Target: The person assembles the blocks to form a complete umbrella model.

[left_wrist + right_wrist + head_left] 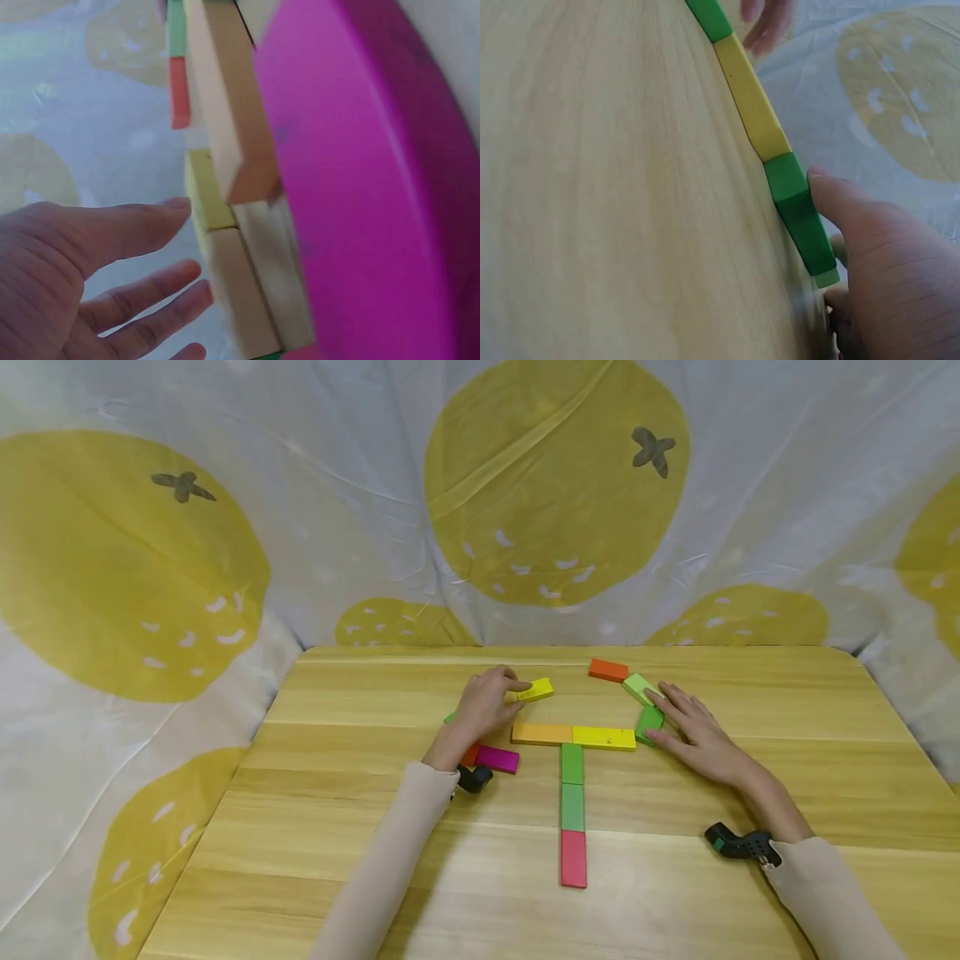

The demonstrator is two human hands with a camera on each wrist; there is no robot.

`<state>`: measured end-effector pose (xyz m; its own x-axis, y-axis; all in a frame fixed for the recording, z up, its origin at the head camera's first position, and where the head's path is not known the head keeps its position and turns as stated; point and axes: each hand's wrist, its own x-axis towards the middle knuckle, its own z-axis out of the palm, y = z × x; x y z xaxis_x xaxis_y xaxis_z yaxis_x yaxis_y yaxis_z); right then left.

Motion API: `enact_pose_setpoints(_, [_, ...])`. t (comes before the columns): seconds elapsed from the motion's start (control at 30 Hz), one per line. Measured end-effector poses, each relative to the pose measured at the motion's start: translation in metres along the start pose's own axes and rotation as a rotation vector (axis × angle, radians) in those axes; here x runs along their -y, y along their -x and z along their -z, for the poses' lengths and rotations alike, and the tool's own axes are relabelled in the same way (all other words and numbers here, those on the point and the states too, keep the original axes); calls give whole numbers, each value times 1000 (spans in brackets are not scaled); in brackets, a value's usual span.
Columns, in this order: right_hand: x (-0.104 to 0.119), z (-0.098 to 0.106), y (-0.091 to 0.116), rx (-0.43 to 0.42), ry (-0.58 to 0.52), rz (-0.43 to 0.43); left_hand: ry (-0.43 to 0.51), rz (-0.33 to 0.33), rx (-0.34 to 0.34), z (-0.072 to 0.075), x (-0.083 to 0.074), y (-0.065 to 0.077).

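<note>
My left hand (486, 703) reaches over the far side of the table, its fingertips right at a yellow block (536, 690). In the left wrist view the thumb and fingers are spread beside that yellow block (207, 187) and a tan block (244, 292). My right hand (699, 735) lies with extended fingers along the right side of the arc. Its thumb is at a green block (649, 725), and its fingertips meet a light green block (640, 688). A red-orange block (608, 670) adjoins the light green one at the far end.
An orange block (542, 733) and a yellow block (603, 738) form a bar. Two green blocks and a pinkish-red block (573, 858) run from it toward me. A magenta block (497, 759) lies by my left wrist, partly hidden blocks beside it. Patterned cloth (555, 485) hangs behind the table.
</note>
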<state>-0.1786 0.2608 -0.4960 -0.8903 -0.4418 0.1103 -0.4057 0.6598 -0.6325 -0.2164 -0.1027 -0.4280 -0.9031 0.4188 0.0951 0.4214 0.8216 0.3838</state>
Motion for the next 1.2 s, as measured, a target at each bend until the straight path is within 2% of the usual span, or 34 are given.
enact_pose_setpoints(0.13, [1, 1, 0, 3, 0, -3, -3, -6, 62, -6, 10, -12])
enact_pose_setpoints(0.37, [3, 2, -1, 7, -4, -12, 15, -7, 61, -9, 13, -28])
enact_pose_setpoints(0.57, [-2, -1, -3, 8, 1, -10, 25, -21, 67, -10, 13, -34])
enact_pose_setpoints(0.87, [-4, -1, -1, 4, 1, -7, 60, -35, 138, -13, 11, -42])
enact_pose_setpoints(1.2, [-6, -1, -2, 10, 2, -18, 145, -91, 142, -11, 15, -53])
